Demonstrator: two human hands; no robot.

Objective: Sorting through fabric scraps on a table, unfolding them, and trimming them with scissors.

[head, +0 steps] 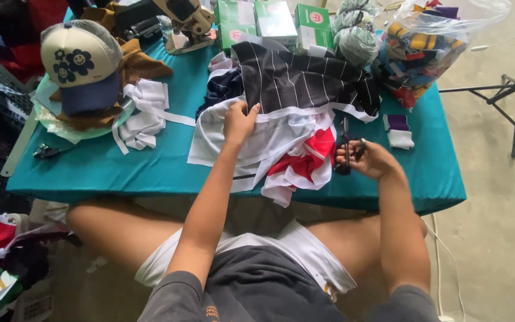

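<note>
At the upper left of the frame a cap (81, 62) with flower patches sits on brown cloth, and white strips (144, 113) lie just right of it on the teal table (120, 170). A sewing machine (183, 24) stands at the top edge, green boxes (272, 21) beside it. My left hand (239, 122) is closed on the edge of the white cloth (281, 134) at the centre, with striped black cloth (305, 77) piled behind it and red cloth (308, 158) spilling over the near edge. My right hand (372, 160) grips black scissors (346, 146), blades up, just beside the red cloth. A bag of scraps (424, 42) fills the upper right.
</note>
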